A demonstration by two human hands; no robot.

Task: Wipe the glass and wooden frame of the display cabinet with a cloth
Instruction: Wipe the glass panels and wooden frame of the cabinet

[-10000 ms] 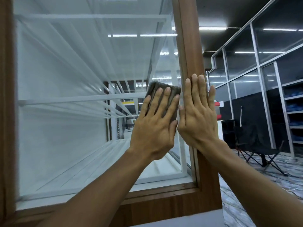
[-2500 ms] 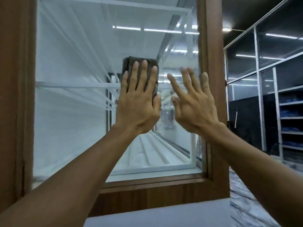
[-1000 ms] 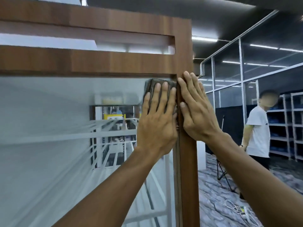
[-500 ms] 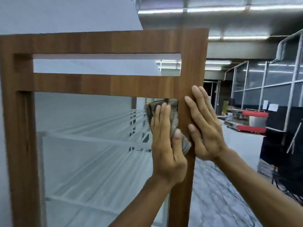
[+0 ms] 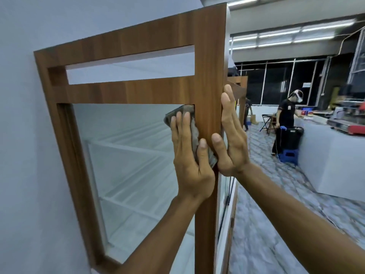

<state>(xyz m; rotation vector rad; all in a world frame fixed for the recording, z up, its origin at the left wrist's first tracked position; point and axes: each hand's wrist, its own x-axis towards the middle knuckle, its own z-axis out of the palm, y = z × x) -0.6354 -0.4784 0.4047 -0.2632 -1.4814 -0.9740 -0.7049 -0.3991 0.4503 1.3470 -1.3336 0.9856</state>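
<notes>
The display cabinet's wooden frame [image 5: 138, 93] surrounds a glass pane [image 5: 128, 155] with white shelves behind it. My left hand [image 5: 189, 157] presses a grey-brown cloth [image 5: 183, 113] flat into the pane's top right corner, where glass meets the right wooden post [image 5: 207, 95]. The cloth pokes out above my fingertips and beside my thumb. My right hand [image 5: 231, 139] lies flat and empty against the outer side of that post, fingers pointing up, thumb on the post's front face.
A grey wall [image 5: 23, 135] adjoins the cabinet on the left. To the right lies patterned floor [image 5: 266, 214], a long white counter [image 5: 325, 155] with machines, a blue stool [image 5: 288, 157], and a person in black [image 5: 284, 123] standing at the counter.
My view has swung right and tilted, showing the cabinet's side. My right hand slid from the post's front face to its outer side. The left hand stays with the cloth in the pane's top right corner.
</notes>
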